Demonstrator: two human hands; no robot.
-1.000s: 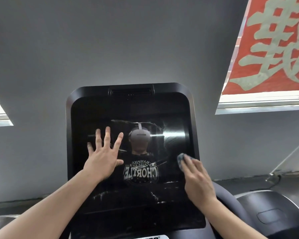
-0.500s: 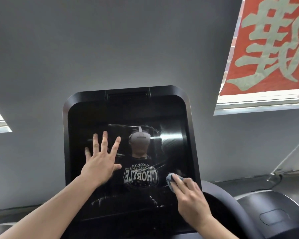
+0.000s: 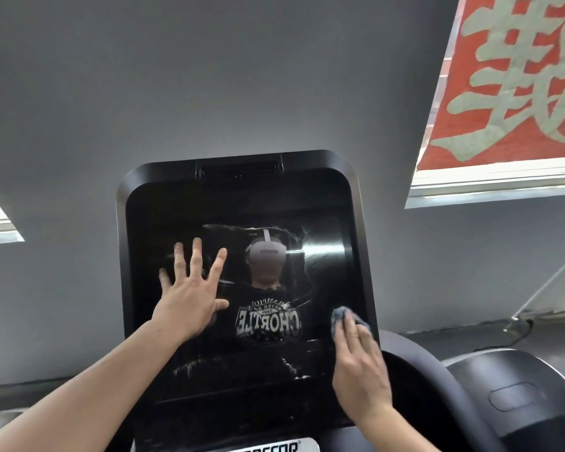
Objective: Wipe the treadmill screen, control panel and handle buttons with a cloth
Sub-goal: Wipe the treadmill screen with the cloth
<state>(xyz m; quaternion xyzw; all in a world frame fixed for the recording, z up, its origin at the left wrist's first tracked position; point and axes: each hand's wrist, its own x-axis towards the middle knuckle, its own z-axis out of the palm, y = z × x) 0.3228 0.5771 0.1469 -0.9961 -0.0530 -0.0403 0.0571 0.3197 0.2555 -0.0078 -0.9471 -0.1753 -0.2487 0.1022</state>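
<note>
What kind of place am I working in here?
Probably a gym or fitness room. The left hand is flat on a treadmill screen while the right hand presses a cloth to it, a second machine sits to the right, and a red banner hangs above.

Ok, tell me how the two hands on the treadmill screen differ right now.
The left hand lies bare on the screen with fingers spread wide and straight; the right hand has its fingers together, pressing a grey cloth to the glass. The left hand sits left of centre; the right hand is lower, at the right edge. Both touch the screen, backs toward the camera.
</note>
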